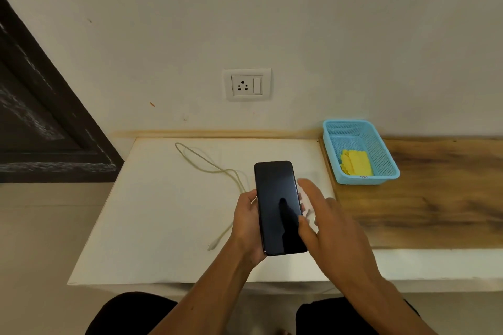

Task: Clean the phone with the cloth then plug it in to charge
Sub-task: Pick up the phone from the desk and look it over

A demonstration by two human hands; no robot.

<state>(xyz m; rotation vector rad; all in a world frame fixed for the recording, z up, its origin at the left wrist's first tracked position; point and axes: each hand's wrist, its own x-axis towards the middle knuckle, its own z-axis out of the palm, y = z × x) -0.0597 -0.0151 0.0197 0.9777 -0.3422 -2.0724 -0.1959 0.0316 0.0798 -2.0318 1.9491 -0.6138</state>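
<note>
Phone (279, 207) clasped in left hand (246, 226) grip; right hand (324, 223) grip loose, fingers touching phone edge.

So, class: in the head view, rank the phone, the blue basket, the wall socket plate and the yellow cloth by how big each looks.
1. Blue basket and phone: alike in apparent size, and the phone is held nearer the camera, so I won't rank them.
2. Wall socket plate.
3. Yellow cloth, lying in the basket.

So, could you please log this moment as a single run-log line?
left hand: holds phone | right hand: beside phone, white thing under it | yellow cloth: in blue basket | cable: unplugged, on table
</note>
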